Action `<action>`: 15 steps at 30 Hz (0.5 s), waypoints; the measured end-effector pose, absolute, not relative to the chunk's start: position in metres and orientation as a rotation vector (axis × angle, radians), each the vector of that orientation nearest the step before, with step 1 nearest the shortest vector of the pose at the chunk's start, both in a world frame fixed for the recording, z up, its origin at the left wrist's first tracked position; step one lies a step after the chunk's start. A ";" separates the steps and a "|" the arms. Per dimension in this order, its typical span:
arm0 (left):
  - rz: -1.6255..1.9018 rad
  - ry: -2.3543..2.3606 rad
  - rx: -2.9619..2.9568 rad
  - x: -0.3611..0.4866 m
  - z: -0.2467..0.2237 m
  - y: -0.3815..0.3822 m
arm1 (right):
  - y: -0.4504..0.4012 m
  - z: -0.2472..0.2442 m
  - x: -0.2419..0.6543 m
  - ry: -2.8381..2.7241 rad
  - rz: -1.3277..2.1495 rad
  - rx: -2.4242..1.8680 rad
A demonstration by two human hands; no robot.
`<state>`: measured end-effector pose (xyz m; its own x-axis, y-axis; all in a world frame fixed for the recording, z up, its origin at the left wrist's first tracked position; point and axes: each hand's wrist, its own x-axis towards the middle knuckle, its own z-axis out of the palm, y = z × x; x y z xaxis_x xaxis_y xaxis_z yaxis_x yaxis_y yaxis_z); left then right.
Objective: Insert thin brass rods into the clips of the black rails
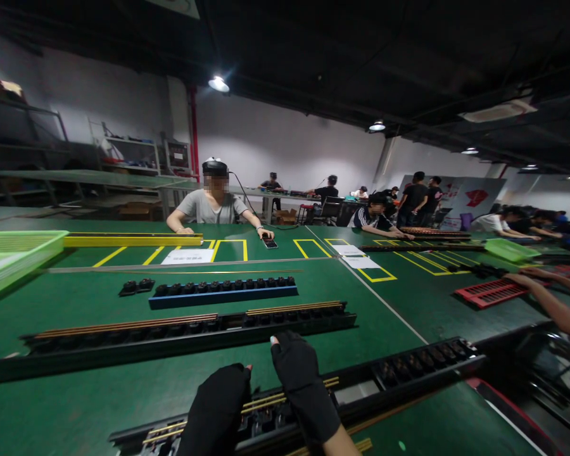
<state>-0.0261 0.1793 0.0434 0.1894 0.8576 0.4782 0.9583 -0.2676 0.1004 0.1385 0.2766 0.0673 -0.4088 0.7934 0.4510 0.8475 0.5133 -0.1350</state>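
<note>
Both hands wear black gloves that leave the fingertips bare. My left hand (pixel 216 405) is over the left half of a long black channel (pixel 437 375), its fingers curled. My right hand (pixel 297 373) lies just right of it, above the same channel, fingers bent and thumb tip showing. Whatever either hand may grip is hidden behind the gloves. Thin brass rods (pixel 266 403) run along the channel between and under the hands. Black block-like parts (pixel 408 367) fill the channel's right end. Farther off, a second black channel (pixel 180 350) carries copper-coloured rods and black parts.
A blue strip (pixel 228 299) with black parts sits beyond, beside two loose black pieces (pixel 136 287). A green basket (pixel 21 256) stands left, near a yellow bar (pixel 133 240). Across the table, a person (pixel 216 206) touches a phone (pixel 269 242). Another person's hands reach a red grid (pixel 496 292).
</note>
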 end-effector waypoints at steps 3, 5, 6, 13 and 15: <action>-0.664 -1.703 -2.214 -0.026 0.044 0.179 | 0.280 0.063 0.148 -2.341 -0.056 -1.533; -0.662 -1.708 -2.209 -0.026 0.044 0.179 | 0.278 0.062 0.149 -2.427 0.048 -1.556; -0.667 -1.719 -2.210 -0.026 0.044 0.179 | 0.276 0.063 0.148 -2.453 0.097 -1.549; -0.702 -1.686 -2.243 -0.030 0.037 0.180 | 0.271 0.073 0.147 -2.492 0.160 -1.594; -0.673 -1.680 -2.250 -0.031 0.033 0.181 | 0.272 0.072 0.148 -2.519 0.148 -1.586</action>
